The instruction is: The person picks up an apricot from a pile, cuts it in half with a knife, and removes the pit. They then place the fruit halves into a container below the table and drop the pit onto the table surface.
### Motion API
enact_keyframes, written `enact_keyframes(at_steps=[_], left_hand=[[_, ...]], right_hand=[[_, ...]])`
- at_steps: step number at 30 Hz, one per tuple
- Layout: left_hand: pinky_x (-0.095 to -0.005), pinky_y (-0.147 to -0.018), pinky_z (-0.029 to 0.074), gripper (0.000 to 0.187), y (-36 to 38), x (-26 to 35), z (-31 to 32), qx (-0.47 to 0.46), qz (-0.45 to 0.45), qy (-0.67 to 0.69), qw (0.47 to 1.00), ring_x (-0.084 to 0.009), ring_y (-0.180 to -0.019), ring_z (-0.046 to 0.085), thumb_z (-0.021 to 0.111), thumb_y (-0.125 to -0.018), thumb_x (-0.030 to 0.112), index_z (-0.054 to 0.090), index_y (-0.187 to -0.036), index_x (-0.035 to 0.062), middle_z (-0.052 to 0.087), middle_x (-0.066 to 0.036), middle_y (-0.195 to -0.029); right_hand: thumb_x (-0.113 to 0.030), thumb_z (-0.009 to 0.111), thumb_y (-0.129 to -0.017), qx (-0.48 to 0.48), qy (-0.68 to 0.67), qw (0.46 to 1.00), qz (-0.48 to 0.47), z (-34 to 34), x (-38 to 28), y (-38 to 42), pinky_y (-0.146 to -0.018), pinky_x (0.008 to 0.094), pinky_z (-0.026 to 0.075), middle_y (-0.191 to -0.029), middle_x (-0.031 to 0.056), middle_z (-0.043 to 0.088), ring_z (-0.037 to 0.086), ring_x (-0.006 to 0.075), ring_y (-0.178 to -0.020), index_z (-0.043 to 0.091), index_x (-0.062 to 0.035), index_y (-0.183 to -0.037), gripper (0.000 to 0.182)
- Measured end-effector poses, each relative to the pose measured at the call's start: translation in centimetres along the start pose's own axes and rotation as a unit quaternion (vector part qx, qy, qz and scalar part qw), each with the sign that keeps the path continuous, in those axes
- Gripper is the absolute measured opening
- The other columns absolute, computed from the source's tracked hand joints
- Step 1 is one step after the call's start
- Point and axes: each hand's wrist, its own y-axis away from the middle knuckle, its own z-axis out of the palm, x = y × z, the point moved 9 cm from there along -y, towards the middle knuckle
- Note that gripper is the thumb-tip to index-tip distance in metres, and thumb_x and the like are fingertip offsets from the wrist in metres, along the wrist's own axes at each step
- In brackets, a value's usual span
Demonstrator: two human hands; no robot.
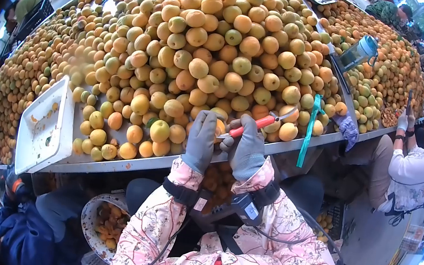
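Both my hands wear grey gloves. My left hand (201,141) is closed around an orange-yellow fruit (219,128), which is mostly hidden by the fingers. My right hand (246,149) grips a small knife with a red handle (251,126), its blade pointing toward the held fruit. Both hands hover at the near edge of a metal table (127,163), which is heaped with a big pile of yellow and orange fruit (217,53). My sleeves are pink with a flower pattern.
A white tray (43,129) lies on the table's left edge. A bowl of cut fruit (106,220) sits below the table. A teal strip (310,129) hangs over the edge. A person in white (413,170) sits at right beside another fruit pile (387,64).
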Motion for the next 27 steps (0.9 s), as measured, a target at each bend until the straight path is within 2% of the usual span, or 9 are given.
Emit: enact_keyframes(at_steps=[9,11,12,15,17,19,21,25,27], left_hand=[[-0.0285,-0.072,0.045,0.024,0.6,-1.4,-0.9,0.064,0.029,-0.063,0.996,-0.0179,-0.086,0.054,0.043,-0.095,0.021,0.051,-0.107,0.002,0.05,-0.008,-0.089],[-0.0295,-0.076,0.045,0.034,1.8,-5.5,1.9,0.026,-0.293,0.496,0.817,-0.0161,-0.093,0.055,0.042,-0.097,0.033,0.05,-0.109,0.0027,0.052,-0.007,-0.09],[-0.0273,-0.066,0.048,0.036,2.0,-5.5,2.1,0.039,-0.312,0.498,0.808,-0.0136,-0.078,0.057,0.037,-0.098,0.036,0.051,-0.107,0.0039,0.053,-0.005,-0.09],[-0.0243,-0.06,0.047,0.037,0.9,-5.8,0.9,0.048,-0.171,0.326,0.928,-0.0107,-0.069,0.054,0.036,-0.099,0.036,0.054,-0.105,0.0039,0.053,-0.004,-0.089],[-0.024,-0.064,0.047,0.035,1.2,-5.6,0.8,0.045,-0.178,0.329,0.926,-0.0102,-0.073,0.054,0.037,-0.099,0.034,0.054,-0.106,0.0041,0.055,-0.003,-0.09],[-0.0236,-0.068,0.047,0.034,1.1,-3.8,0.5,0.04,-0.182,0.333,0.924,-0.0097,-0.077,0.055,0.037,-0.099,0.032,0.055,-0.107,0.0044,0.056,-0.003,-0.091],[-0.0245,-0.074,0.043,0.035,1.9,-3.2,1.4,0.018,-0.273,0.441,0.855,-0.012,-0.082,0.05,0.037,-0.098,0.029,0.057,-0.104,0.0007,0.053,-0.006,-0.091],[-0.0257,-0.074,0.044,0.03,2.0,-5.0,0.8,0.043,-0.241,0.345,0.906,-0.0144,-0.08,0.052,0.038,-0.096,0.022,0.057,-0.104,0.0003,0.054,-0.007,-0.089],[-0.028,-0.074,0.044,0.026,1.1,-3.6,-0.7,0.063,-0.124,0.173,0.975,-0.0189,-0.081,0.054,0.037,-0.093,0.016,0.057,-0.101,0.0001,0.054,-0.009,-0.089]], right_hand=[[-0.025,0.061,-0.09,-0.083,0.095,0.98,-0.156,3.0,-2.4,0.8,-0.046,0.0227,0.045,-0.066,0.0016,0.058,0.055,0.0092,-0.049,0.058,-0.0036,-0.084,0.023],[-0.02,0.061,-0.09,-0.13,0.138,0.969,-0.157,2.7,-2.8,0.8,-0.053,0.0214,0.046,-0.074,0.0021,0.06,0.058,0.0087,-0.057,0.059,-0.0034,-0.088,0.017],[-0.022,0.06,-0.091,-0.173,0.17,0.954,-0.178,3.3,-3.0,1.4,-0.059,0.0221,0.047,-0.08,0.0023,0.061,0.058,0.0092,-0.065,0.06,-0.0035,-0.091,0.018],[-0.022,0.058,-0.092,-0.267,0.221,0.925,-0.156,3.0,-3.0,1.8,-0.071,0.0233,0.046,-0.095,0.0017,0.059,0.056,0.0103,-0.082,0.062,-0.0032,-0.101,0.022],[-0.022,0.058,-0.092,-0.278,0.543,0.696,-0.38,4.8,-4.8,4.9,-0.07,0.024,0.045,-0.091,0.0012,0.058,0.055,0.0099,-0.081,0.062,-0.0031,-0.105,0.024],[-0.023,0.056,-0.092,-0.28,0.504,0.738,-0.352,4.6,-4.9,5.4,-0.063,0.0222,0.044,-0.084,0.0005,0.058,0.055,0.008,-0.073,0.061,-0.0041,-0.108,0.025],[-0.022,0.054,-0.093,-0.211,0.345,0.905,-0.133,2.1,-3.2,3.6,-0.056,0.0201,0.043,-0.077,0.0001,0.058,0.053,0.0062,-0.063,0.062,-0.004,-0.107,0.024],[-0.019,0.052,-0.093,-0.199,0.324,0.911,-0.161,2.5,-3.0,3.5,-0.053,0.0184,0.042,-0.076,-0.0002,0.058,0.051,0.0042,-0.057,0.061,-0.0031,-0.106,0.022],[-0.017,0.059,-0.087,-0.189,0.431,0.842,-0.263,3.3,-4.0,3.9,-0.067,0.0338,0.049,-0.082,0.0112,0.066,0.063,0.0267,-0.072,0.064,-0.0046,-0.098,0.017]])
